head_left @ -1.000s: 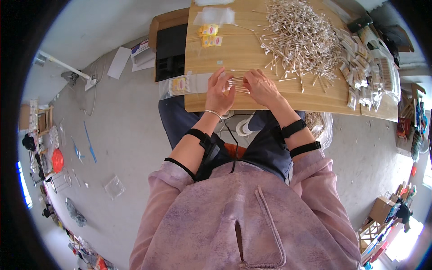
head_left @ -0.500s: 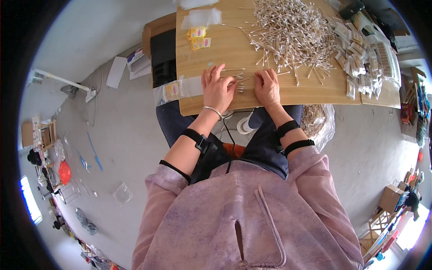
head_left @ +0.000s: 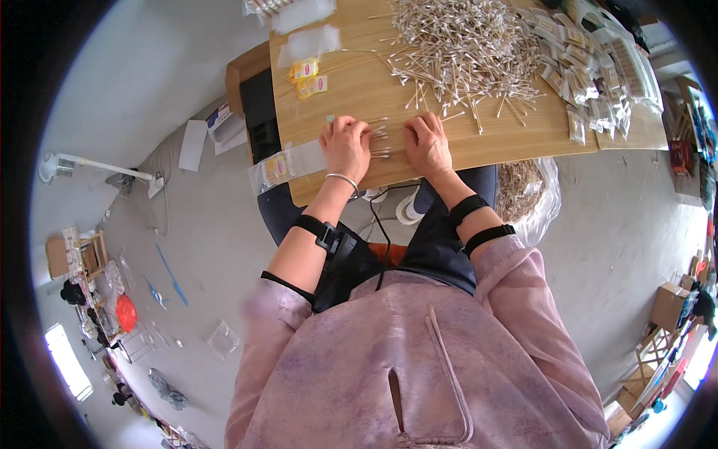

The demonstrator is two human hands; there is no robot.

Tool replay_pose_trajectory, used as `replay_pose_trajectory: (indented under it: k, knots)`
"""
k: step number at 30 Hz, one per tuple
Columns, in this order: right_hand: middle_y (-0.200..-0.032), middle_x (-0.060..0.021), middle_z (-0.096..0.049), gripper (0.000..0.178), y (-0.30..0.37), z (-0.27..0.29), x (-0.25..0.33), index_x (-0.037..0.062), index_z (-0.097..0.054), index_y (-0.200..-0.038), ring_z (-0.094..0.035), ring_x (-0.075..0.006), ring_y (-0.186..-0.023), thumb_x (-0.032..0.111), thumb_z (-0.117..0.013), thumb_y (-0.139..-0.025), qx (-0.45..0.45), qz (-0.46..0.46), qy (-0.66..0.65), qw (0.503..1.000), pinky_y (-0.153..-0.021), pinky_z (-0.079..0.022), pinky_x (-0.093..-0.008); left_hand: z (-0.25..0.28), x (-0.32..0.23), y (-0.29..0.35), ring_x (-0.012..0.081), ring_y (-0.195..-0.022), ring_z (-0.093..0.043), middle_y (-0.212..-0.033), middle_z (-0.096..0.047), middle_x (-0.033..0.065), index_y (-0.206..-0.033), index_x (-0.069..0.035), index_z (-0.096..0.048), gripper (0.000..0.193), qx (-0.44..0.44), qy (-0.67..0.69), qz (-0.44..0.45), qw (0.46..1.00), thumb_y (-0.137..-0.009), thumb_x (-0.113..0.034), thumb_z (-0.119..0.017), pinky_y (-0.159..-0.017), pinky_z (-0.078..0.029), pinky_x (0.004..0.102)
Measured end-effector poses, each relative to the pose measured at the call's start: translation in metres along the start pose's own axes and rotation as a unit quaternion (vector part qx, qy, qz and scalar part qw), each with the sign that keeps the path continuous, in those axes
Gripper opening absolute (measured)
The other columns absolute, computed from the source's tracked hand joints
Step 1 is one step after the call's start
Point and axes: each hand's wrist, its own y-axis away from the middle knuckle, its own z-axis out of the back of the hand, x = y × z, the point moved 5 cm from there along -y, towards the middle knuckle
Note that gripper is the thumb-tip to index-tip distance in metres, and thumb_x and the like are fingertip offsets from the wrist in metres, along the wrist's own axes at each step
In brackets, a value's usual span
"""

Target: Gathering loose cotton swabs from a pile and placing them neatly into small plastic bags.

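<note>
At the table's near edge, my left hand [head_left: 346,150] is closed with its fingers curled over several cotton swabs [head_left: 381,142]. Their white tips stick out to its right. My right hand [head_left: 428,146] rests just right of those tips, its fingers bent and pressed together. Whatever it may pinch is hidden. A clear plastic sleeve [head_left: 304,159] lies flat left of my left hand. Beside it, at the table corner, is a filled swab packet [head_left: 277,170]. Beyond both hands a large heap of loose cotton swabs [head_left: 471,56] spreads over the wooden table [head_left: 351,93].
Yellow printed cards [head_left: 309,77] and clear bags [head_left: 309,45] lie at the far left of the table. Filled swab packets [head_left: 583,71] pile up at the right. Below the table's right side stands a clear sack of swabs [head_left: 523,194]. A dark open box [head_left: 259,105] borders the left edge.
The whole view has shifted slightly. My left fingers have drawn closer together over the swabs, whose tips now stand in a more even row. My right hand stays beside them, bent as before.
</note>
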Motion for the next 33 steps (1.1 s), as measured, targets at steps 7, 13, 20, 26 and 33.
replay_pose_trajectory:
  k: [7, 13, 20, 26, 33]
  knots:
    - [-0.089, -0.0135, -0.053, 0.011, 0.001, 0.005, -0.006, 0.0047, -0.059, -0.087, -0.052, -0.0348, -0.089, 0.004, -0.06, -0.076, -0.002, -0.008, 0.017, 1.0, -0.081, -0.045, -0.0425, 0.003, -0.014, -0.017, 0.0292, -0.085, -0.059, -0.085, -0.065, 0.0077, -0.084, -0.012, -0.065, 0.007, -0.014, 0.036, -0.039, 0.998, -0.086, -0.018, -0.062, -0.08, -0.043, 0.0428]
    - [-0.093, -0.0095, -0.057, 0.015, 0.014, -0.007, -0.004, 0.008, -0.06, -0.09, -0.052, -0.029, -0.09, 0.018, -0.059, -0.079, -0.077, 0.105, 0.187, 0.974, -0.084, -0.044, -0.0397, -0.012, -0.137, -0.028, 0.0265, -0.076, -0.067, -0.084, -0.068, 0.014, -0.094, -0.001, -0.066, 0.016, 0.108, 0.261, -0.158, 0.946, -0.087, -0.016, -0.064, -0.068, -0.052, 0.0321]
    - [-0.085, -0.0068, -0.053, 0.01, 0.003, -0.003, -0.006, 0.0077, -0.057, -0.081, -0.051, -0.0263, -0.081, 0.01, -0.064, -0.074, -0.008, -0.038, 0.03, 0.999, -0.073, -0.045, -0.0353, -0.034, -0.205, -0.019, 0.0315, -0.103, -0.059, -0.109, -0.062, 0.016, -0.118, -0.005, -0.055, 0.037, 0.15, 0.354, -0.229, 0.894, -0.083, -0.012, -0.066, -0.09, -0.046, 0.0381]
    - [-0.083, -0.0055, -0.056, 0.008, 0.0, 0.004, 0.007, 0.0079, -0.06, -0.074, -0.051, -0.0228, -0.093, 0.016, -0.059, -0.071, 0.019, 0.043, 0.104, 0.993, -0.086, -0.042, -0.0343, -0.017, -0.044, -0.04, 0.036, -0.119, -0.046, -0.127, -0.052, 0.019, -0.127, -0.002, -0.047, 0.046, 0.034, 0.054, -0.166, 0.984, -0.084, -0.01, -0.06, -0.102, -0.035, 0.0452]
    - [-0.089, -0.013, -0.057, 0.011, -0.001, 0.007, 0.001, 0.0049, -0.061, -0.089, -0.054, -0.0335, -0.088, 0.008, -0.061, -0.078, -0.024, 0.023, 0.012, 0.999, -0.081, -0.046, -0.0404, -0.017, -0.005, 0.002, 0.037, -0.123, -0.042, -0.131, -0.048, 0.014, -0.13, -0.004, -0.045, 0.056, 0.051, -0.006, -0.18, 0.982, -0.082, -0.025, -0.066, -0.104, -0.032, 0.0479]
